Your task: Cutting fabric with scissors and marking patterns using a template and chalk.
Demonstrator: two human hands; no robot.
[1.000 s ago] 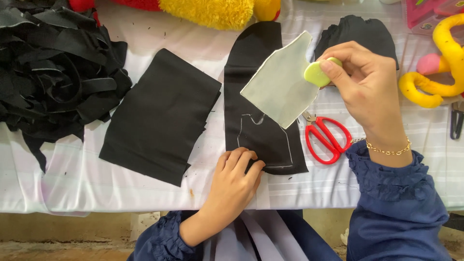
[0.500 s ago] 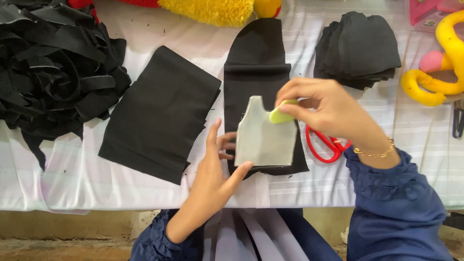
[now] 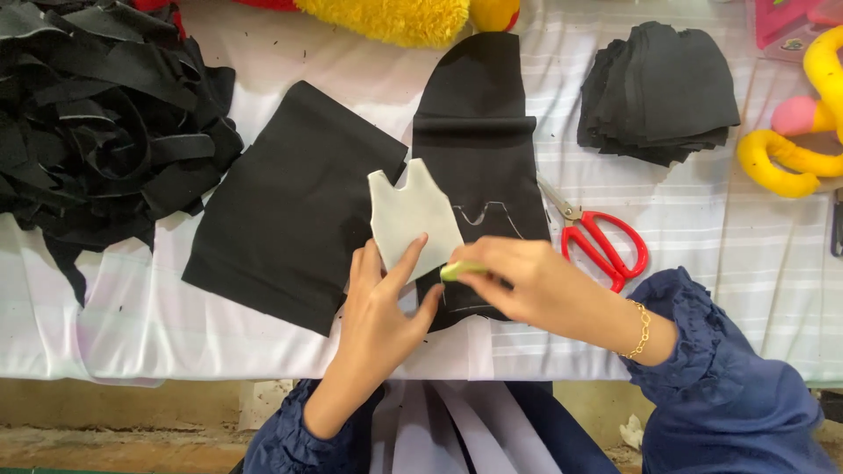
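My left hand presses a pale grey template flat on a long black fabric strip, fingers spread over its lower edge. My right hand pinches a small yellow-green chalk piece against the fabric just below the template's right corner. A white chalk outline shows on the black strip to the template's right. Both sleeves are dark blue; a gold bracelet sits on my right wrist.
A flat black fabric rectangle lies left of the strip. Red-handled scissors lie to the right. A stack of cut black pieces sits far right, a heap of black scraps far left, yellow plush toys at the edges.
The template came down from the air, shifted left on the strip, and my left hand moved onto it. My right hand dropped with the chalk to the template's lower edge.
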